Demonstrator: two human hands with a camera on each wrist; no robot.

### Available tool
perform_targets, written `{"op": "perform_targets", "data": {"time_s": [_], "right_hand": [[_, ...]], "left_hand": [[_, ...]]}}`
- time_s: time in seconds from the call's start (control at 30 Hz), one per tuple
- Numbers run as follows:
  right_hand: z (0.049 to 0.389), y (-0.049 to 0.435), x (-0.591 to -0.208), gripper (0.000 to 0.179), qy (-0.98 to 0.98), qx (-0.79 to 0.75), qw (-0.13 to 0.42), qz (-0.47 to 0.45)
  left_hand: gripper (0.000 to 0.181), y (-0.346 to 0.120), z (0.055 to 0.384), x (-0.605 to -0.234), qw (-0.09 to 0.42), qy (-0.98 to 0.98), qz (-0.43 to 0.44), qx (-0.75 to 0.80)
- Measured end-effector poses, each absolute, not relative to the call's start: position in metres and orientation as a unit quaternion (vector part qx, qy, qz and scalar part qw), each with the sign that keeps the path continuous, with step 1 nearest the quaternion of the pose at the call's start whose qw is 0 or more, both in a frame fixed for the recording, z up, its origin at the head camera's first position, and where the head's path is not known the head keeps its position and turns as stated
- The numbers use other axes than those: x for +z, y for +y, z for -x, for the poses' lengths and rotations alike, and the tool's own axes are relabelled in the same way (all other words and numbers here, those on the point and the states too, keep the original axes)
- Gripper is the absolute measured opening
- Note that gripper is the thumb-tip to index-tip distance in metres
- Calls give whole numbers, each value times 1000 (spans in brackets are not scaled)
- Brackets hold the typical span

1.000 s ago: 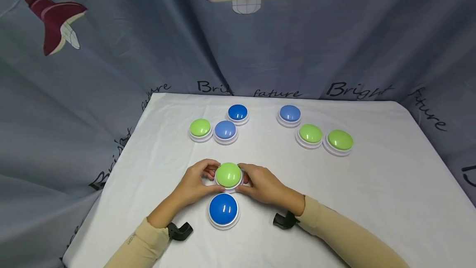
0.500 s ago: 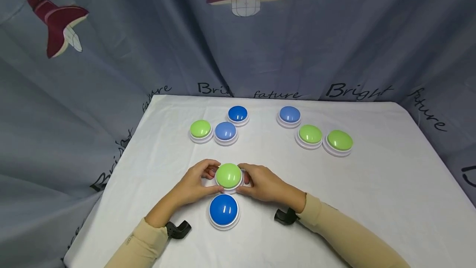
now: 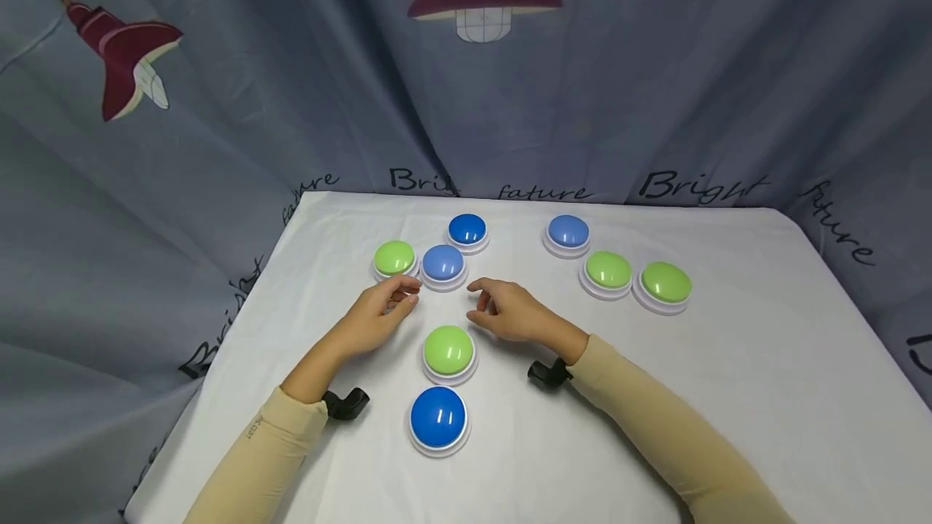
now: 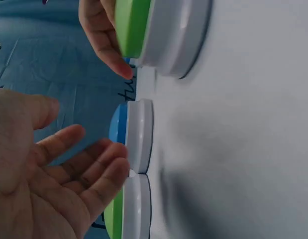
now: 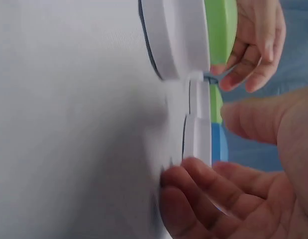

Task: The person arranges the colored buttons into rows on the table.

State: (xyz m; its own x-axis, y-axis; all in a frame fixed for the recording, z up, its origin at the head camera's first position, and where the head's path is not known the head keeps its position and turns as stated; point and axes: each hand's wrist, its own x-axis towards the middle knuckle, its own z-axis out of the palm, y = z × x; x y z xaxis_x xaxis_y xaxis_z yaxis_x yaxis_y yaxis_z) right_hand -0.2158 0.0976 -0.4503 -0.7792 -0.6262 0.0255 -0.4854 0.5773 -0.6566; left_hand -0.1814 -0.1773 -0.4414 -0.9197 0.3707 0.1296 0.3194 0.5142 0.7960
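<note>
My left hand (image 3: 373, 317) hovers over the cloth with loosely bent fingers and nothing in them, its fingertips near a green push button (image 3: 394, 257) and a light blue push button (image 3: 443, 264). Across from it, my right hand (image 3: 514, 311) is also empty, thumb and fingers apart. Between and below the hands a green-topped push button (image 3: 448, 350) stands on its white base. Just in front of that one sits a dark blue push button (image 3: 438, 417). In the left wrist view the fingers (image 4: 105, 169) are spread beside the light blue button (image 4: 139, 137), with a gap.
Behind the hands is another dark blue button (image 3: 468, 230). At the right back stand a light blue button (image 3: 567, 233) and two green buttons (image 3: 608, 271), close together. A white cloth (image 3: 743, 362) covers the table, and a grey curtain (image 3: 619, 87) hangs behind it.
Both hands have let go of the near green button and moved away from it, up and toward the back buttons. The green button stays behind the near dark blue one.
</note>
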Motion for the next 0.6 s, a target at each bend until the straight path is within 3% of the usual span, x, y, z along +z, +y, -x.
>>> {"op": "perform_targets", "data": {"time_s": [0.2,0.43,0.6], "right_hand": [[234,84,-452,57,904,-329,73,262],[252,73,-452,68,911,-321,77,248],[261,67,-455,70,914,-315,85,241]], "left_hand": [[39,-171,200,-442,43,881,-163,441],[37,-165,216,-443,22,881,-134,453],[39,-162,225,-445,45,876,-130,462]]}}
